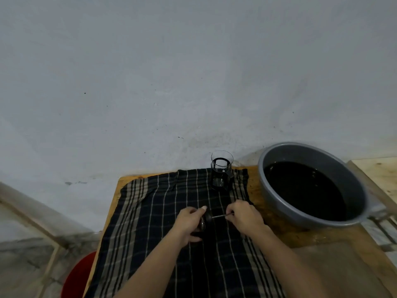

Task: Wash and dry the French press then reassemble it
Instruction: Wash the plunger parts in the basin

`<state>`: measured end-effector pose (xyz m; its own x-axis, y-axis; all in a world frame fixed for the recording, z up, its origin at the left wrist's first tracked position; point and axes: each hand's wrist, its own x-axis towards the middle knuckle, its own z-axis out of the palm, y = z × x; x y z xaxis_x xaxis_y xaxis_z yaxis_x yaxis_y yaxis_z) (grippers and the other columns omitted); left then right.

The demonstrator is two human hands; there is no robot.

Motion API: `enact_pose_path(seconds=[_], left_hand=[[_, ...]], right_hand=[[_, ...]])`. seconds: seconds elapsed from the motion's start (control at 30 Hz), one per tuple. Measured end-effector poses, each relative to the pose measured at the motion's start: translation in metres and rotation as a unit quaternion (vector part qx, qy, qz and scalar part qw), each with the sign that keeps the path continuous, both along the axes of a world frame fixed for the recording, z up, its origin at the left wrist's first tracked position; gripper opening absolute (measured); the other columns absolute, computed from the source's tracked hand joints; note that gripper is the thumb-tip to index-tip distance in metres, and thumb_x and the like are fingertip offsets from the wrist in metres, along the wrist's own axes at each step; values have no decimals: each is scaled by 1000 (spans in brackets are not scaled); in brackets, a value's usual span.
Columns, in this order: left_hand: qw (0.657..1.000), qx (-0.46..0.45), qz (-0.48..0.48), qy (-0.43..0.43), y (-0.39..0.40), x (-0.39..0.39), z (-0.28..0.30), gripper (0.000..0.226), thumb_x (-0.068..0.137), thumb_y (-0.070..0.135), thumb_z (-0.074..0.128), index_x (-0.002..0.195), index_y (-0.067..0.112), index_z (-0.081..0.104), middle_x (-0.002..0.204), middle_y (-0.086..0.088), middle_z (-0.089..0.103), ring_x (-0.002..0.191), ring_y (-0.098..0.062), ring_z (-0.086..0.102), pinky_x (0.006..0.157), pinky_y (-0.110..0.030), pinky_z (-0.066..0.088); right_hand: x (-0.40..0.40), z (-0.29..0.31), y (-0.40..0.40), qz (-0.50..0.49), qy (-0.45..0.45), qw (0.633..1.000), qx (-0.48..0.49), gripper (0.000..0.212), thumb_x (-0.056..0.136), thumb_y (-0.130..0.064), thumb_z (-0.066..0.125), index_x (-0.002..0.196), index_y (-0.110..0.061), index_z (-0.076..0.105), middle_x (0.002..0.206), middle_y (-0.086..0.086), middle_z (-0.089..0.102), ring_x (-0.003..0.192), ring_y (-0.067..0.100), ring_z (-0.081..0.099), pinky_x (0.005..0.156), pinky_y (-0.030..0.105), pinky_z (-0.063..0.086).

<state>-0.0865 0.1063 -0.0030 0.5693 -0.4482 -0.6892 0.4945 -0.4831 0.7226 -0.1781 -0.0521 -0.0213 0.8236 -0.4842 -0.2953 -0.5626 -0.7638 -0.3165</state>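
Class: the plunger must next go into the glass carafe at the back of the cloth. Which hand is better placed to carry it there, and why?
Right hand: it pinches the plunger rod and lies nearer the carafe. The left hand only grips the filter disc.

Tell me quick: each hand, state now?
Left hand: grips the plunger filter disc.
Right hand: pinches the plunger rod.

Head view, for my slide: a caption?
Left hand grips filter disc, right hand pinches plunger rod, over striped cloth.

Wooden table [335, 261]: striped cloth [163, 233], grey basin [285, 203].
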Motion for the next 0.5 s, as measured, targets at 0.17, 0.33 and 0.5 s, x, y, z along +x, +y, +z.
enact_pose_path(seconds=[0.17, 0.33, 0.5], left_hand=[[995, -63, -43, -65, -19, 2, 38, 37, 88, 43, 64, 111, 14, 59, 114, -11, 64, 100, -24, 64, 76, -42, 61], [982, -141, -89, -84, -71, -16, 78, 45, 83, 44, 70, 114, 15, 57, 115, -6, 61, 105, -21, 63, 87, -46, 58], [976, -158, -133, -71, -144, -46, 96, 47, 83, 38, 72, 118, 12, 55, 115, -9, 62, 104, -24, 62, 92, -47, 55]], right_hand=[[-38, 58, -10, 17, -58, 997, 57, 11, 90, -30, 63, 98, -27, 70, 89, -13, 65, 84, 1, 60, 76, 20, 47], [-82, 108, -45, -49, -124, 988, 81, 11, 89, -33, 65, 94, -26, 72, 82, -11, 69, 80, 4, 64, 71, 20, 49], [-122, 111, -103, -127, -169, 970, 123, 7, 87, -28, 68, 83, -34, 68, 82, -2, 70, 81, 12, 68, 79, 32, 59]])
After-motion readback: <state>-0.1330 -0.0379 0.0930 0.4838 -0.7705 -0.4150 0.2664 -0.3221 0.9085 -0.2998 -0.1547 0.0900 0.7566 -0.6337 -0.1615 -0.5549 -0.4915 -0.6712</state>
